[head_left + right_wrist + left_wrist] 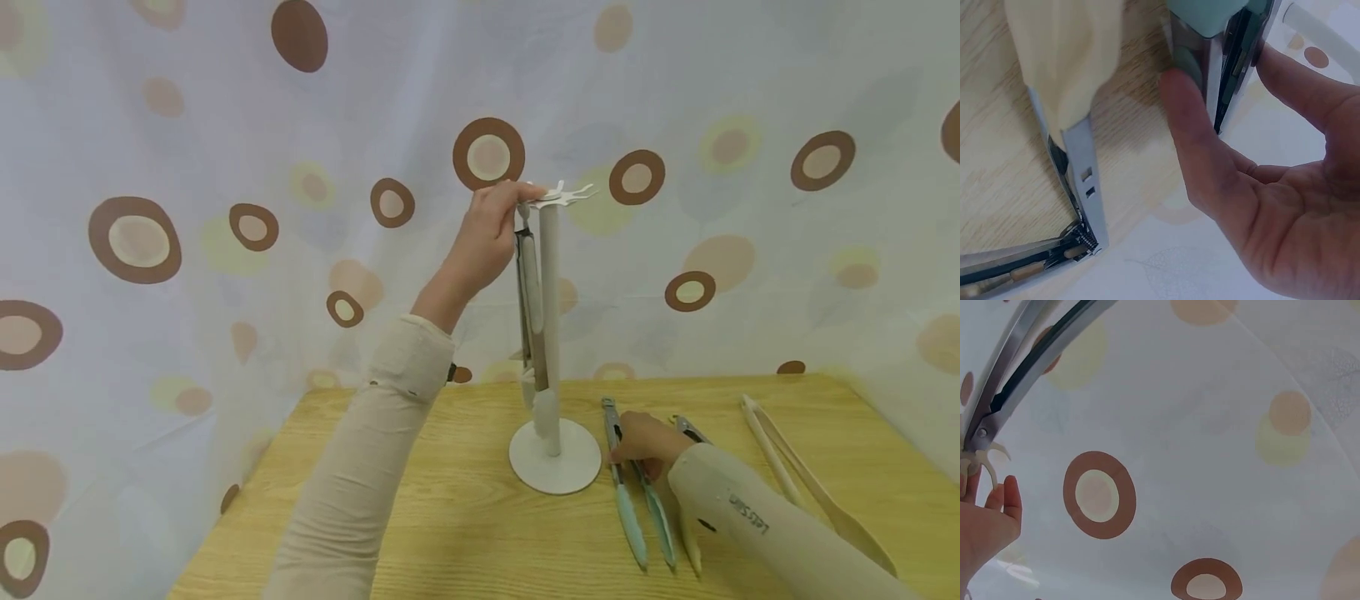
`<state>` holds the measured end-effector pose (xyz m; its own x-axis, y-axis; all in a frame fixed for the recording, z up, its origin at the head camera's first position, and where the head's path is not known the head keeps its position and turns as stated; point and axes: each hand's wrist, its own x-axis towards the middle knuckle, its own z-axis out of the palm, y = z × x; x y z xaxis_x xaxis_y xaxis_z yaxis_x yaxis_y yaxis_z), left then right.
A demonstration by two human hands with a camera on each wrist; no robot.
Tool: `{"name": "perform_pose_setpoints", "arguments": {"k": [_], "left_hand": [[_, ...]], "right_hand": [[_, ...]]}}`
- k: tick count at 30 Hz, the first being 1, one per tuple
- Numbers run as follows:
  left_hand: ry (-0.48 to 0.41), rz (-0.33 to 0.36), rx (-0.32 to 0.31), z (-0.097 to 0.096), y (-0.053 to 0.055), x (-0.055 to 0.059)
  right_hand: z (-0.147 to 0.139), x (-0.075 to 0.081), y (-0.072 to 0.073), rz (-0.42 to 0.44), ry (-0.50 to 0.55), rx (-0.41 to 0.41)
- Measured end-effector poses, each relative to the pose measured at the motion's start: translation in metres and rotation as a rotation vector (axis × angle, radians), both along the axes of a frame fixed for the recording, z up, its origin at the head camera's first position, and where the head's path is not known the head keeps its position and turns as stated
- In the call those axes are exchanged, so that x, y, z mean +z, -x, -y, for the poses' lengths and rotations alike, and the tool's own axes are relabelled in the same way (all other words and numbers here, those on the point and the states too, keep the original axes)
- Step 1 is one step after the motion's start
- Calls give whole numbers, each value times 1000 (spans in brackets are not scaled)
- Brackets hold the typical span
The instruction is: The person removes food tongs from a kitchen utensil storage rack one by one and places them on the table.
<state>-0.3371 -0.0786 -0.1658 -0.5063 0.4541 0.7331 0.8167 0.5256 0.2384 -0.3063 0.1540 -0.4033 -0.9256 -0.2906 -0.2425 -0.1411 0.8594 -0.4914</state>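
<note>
A white utensil stand (pixel 550 317) with a round base and a crown of hooks rises from the table. My left hand (pixel 489 229) grips the crown at its top; in the left wrist view its fingers (pixel 1012 499) curl up beside the hooks. Metal tongs (pixel 531 283) hang from one hook along the post, with their hinge end (pixel 984 431) uppermost on the stand. Right of the base, my right hand (pixel 648 442) pinches teal-tipped tongs (pixel 630 521) between thumb and fingers. The right wrist view shows the thumb and fingers on opposite arms of these tongs (pixel 1207 19).
Cream-tipped tongs (pixel 1063 56) lie beside the right hand, partly hidden by the sleeve in the head view. Farther right are long pale tongs (pixel 780 458) on the wooden table (pixel 450 517). A dotted curtain (pixel 300 125) hangs behind the table.
</note>
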Motion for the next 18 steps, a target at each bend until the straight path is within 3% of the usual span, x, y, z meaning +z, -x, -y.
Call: {"name": "perform_pose_setpoints", "arguments": {"k": [4,7,12,18], "left_hand": [[-69,-101,-33,-5,3,-7],[-108,-138,-51,-6,4,-12],[-129,-115,-59,-6,2,-15],[-138,-17,-43,-6,-3,-13]], "right_hand": [[-3,0,1,16,-11,-3],[-5,1,2,42,-10,-12],[-11,2,4,56,-18,-14],[-13,8,4,73,-5,-9]]}}
